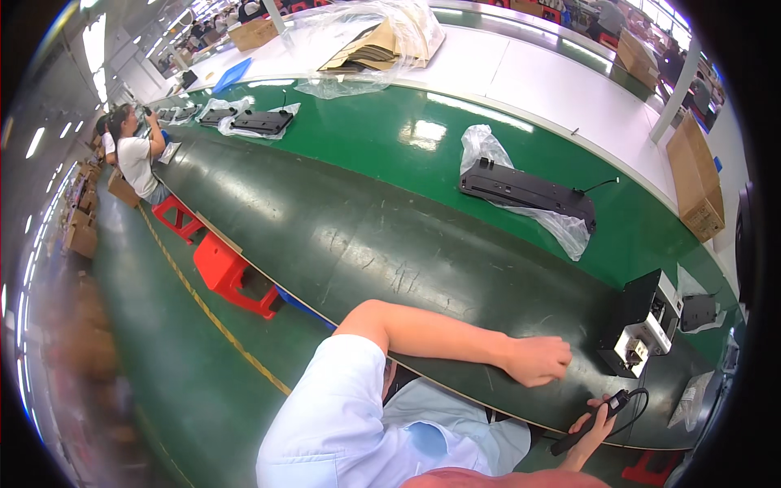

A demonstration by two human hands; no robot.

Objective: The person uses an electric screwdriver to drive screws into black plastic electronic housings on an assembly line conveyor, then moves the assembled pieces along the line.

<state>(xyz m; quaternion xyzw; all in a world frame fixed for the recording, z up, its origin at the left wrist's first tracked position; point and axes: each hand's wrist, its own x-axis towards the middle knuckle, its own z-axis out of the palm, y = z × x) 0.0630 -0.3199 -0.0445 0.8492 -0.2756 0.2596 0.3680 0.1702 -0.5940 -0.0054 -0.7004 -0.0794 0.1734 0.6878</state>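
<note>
My left hand [539, 361] is curled into a fist over the dark green bench mat [382, 260]. Its fingertips and whatever they may hold are hidden. A black corded hand tool [567, 442] lies slanted in my right hand [598, 426] at the bench's near edge, with the fingers wrapped round it. From the tool's upper end a black cable [646, 407] loops to the right. Just beyond both hands stands a black and silver metal device [643, 329] with an open front.
A long black plastic part [529, 191] lies on clear wrap on the green conveyor strip [366, 134], and similar wrapped parts [262, 122] sit farther left. Cardboard boxes [695, 179] stand behind. Red stools [224, 264] line the near side. Another person [137, 154] works at far left.
</note>
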